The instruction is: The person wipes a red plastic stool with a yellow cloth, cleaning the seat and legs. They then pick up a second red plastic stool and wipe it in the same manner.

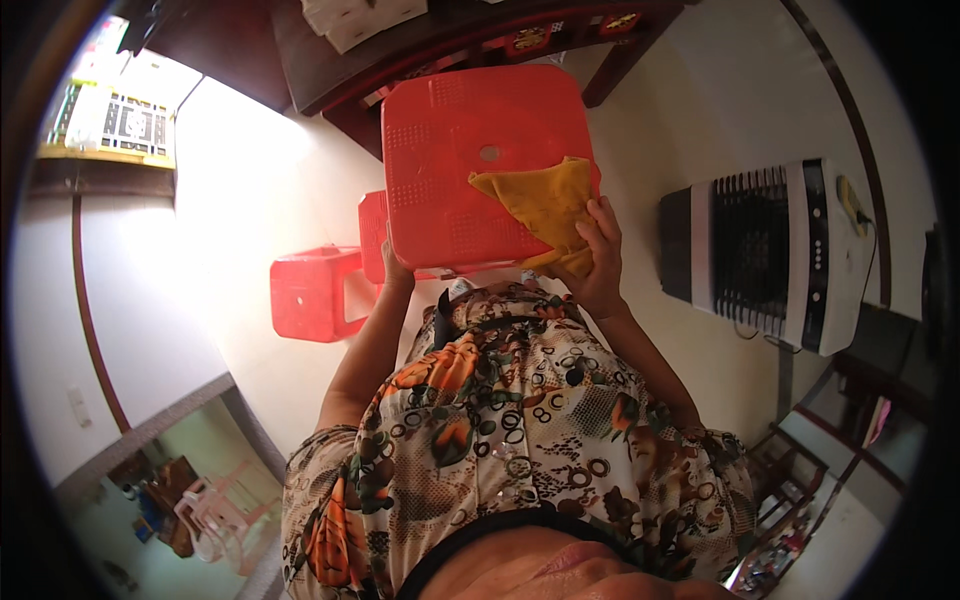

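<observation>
A red plastic stool [480, 127] is held up before me, its square seat with a round centre hole facing the camera. My left hand [396, 266] grips the stool's lower left edge; most of its fingers are hidden by the stool. At the lower right edge, my right hand [596, 251] holds a mustard-yellow cloth [547, 199] against the stool. Part of the cloth lies spread over the seat, and part hangs bunched below the edge.
Another red plastic stool [307, 296] lies on the floor at left, with a further red one [371, 225] partly behind the held stool. A dark wooden table [337, 79] stands ahead. An air cooler [757, 251] is at right.
</observation>
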{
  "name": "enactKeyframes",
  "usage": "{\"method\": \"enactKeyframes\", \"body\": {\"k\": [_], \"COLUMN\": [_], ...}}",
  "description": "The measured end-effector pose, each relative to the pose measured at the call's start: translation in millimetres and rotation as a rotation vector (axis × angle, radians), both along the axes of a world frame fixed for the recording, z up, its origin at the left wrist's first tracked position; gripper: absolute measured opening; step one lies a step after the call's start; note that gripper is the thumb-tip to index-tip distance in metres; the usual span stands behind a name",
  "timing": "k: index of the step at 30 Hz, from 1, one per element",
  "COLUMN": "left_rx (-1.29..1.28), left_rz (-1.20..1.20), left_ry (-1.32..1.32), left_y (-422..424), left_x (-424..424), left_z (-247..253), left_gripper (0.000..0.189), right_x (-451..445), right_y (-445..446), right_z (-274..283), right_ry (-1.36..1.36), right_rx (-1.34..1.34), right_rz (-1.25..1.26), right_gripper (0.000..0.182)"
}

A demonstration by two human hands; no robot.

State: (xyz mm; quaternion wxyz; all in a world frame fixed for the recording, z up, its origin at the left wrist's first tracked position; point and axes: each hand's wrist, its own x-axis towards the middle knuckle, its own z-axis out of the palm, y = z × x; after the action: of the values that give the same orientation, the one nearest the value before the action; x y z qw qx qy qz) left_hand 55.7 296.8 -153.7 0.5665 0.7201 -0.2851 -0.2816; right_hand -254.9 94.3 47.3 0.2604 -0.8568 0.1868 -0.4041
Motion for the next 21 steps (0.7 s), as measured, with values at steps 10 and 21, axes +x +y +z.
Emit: {"method": "enactKeyframes", "body": {"k": [10, 21], "left_rx": [-0.06, -0.011], "left_rz": [-0.054, 0.023], "left_ry": [0.107, 0.449], "left_y": [6, -19], "left_x": [8, 15], "left_z": [63, 198], "left_gripper": [0.059, 0.066], "right_x": [-11, -20], "right_y": [14, -29], "right_z": [-68, -127], "right_ry": [0.079, -0.09], "right_rx": [0.625, 1.22], "right_rz": [-0.194, 0.138], "right_gripper": [0.075, 0.088]}}
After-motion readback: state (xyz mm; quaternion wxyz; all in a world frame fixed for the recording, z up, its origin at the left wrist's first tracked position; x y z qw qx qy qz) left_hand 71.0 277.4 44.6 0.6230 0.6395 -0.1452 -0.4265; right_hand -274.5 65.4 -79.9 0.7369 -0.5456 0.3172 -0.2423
